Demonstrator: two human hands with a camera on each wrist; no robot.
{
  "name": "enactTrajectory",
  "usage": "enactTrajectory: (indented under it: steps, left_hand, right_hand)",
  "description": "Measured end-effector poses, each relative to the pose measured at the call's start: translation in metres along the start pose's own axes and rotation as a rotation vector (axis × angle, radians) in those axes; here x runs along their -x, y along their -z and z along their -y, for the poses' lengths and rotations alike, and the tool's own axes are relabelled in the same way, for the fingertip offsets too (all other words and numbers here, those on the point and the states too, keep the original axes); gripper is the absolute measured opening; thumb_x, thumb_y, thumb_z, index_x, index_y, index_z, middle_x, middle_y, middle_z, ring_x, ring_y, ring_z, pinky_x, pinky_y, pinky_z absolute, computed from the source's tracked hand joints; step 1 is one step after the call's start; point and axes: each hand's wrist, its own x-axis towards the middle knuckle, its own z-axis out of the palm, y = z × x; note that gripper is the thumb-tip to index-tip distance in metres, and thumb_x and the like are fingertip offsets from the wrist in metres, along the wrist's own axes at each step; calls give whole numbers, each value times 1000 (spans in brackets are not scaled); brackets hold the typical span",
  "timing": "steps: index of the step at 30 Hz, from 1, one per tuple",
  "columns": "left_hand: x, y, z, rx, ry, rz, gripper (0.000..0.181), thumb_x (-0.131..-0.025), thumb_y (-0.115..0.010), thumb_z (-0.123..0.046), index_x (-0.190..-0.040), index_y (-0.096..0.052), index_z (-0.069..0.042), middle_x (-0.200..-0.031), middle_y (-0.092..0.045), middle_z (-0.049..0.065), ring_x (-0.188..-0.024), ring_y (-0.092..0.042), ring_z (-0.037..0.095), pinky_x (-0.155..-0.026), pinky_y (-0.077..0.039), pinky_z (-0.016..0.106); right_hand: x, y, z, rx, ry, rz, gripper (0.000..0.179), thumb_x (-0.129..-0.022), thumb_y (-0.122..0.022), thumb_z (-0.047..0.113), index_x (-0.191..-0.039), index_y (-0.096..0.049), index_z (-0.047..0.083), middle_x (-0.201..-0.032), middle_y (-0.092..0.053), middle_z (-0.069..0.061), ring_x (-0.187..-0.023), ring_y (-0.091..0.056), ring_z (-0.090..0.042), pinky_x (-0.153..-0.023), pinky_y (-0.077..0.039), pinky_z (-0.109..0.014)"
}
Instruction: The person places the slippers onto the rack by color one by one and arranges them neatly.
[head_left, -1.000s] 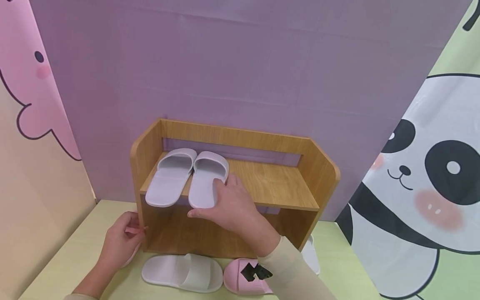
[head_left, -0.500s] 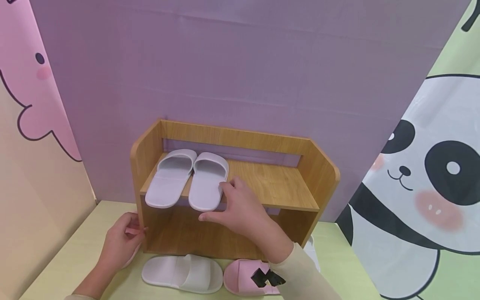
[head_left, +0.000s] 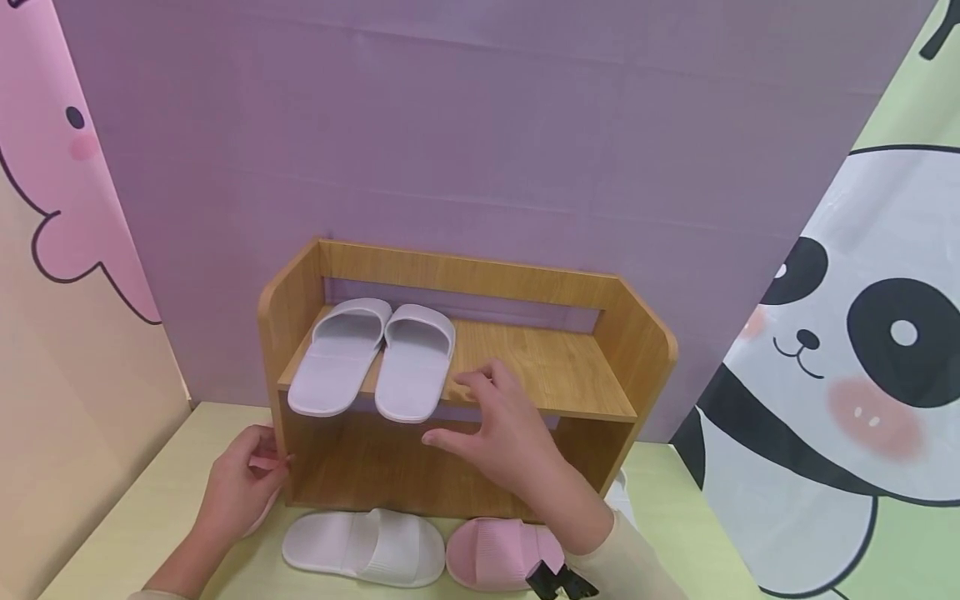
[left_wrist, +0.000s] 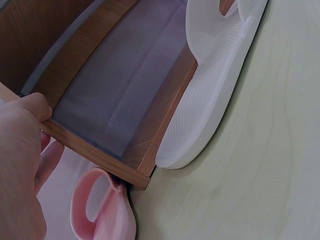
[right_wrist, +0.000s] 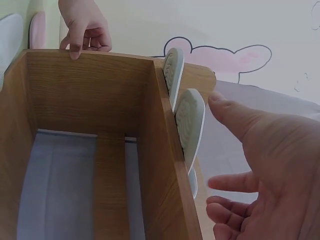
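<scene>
A small wooden shoe rack (head_left: 547,367) stands on the table, a pair of pale slippers side by side at the left of its upper shelf. Both the left slipper (head_left: 330,375) and the right slipper (head_left: 411,379) have their soles jutting past the shelf's front edge, open heels forward. My right hand (head_left: 517,437) hovers just right of the pair, thumb and fingers spread, holding nothing. With thumb and fingers on either side of the panel's front edge, my left hand (head_left: 243,479) grips the rack's left side panel (left_wrist: 100,155).
A white slipper (head_left: 360,546) and a pink slipper (head_left: 495,554) lie in front of the rack. Another pink slipper (left_wrist: 120,217) is outside the left panel, and another white one (head_left: 619,500) shows by the right side. A purple backdrop (head_left: 480,150) stands behind.
My right hand has drawn away from the right slipper, moving right and slightly down. The slippers stay on the shelf, and my left hand keeps its grip on the panel.
</scene>
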Motion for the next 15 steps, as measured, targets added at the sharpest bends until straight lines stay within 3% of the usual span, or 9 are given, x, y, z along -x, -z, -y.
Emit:
enactTrajectory:
  steps: [9, 15]
  left_hand:
    - [-1, -1, 1, -2, -1, 4, 38, -87, -85, 10, -118, -68, -6, -101, -74, 4, -87, -68, 2, -72, -58, 13]
    - [0, -1, 1, -12, 6, 2, 37, -88, -86, 8, -118, -68, -6, -101, -74, 3, -87, -68, 2, -72, -58, 13]
  right_hand:
    - [26, 9, -17, -101, -19, -54, 64, -87, -97, 38, -138, -68, 14, -131, -58, 4, -117, -66, -25, -98, -61, -44]
    - [48, 17, -40, -58, -31, -105, 45, -91, -94, 30, -127, -71, 17, -123, -64, 4, -109, -64, -16, -91, -61, -39]
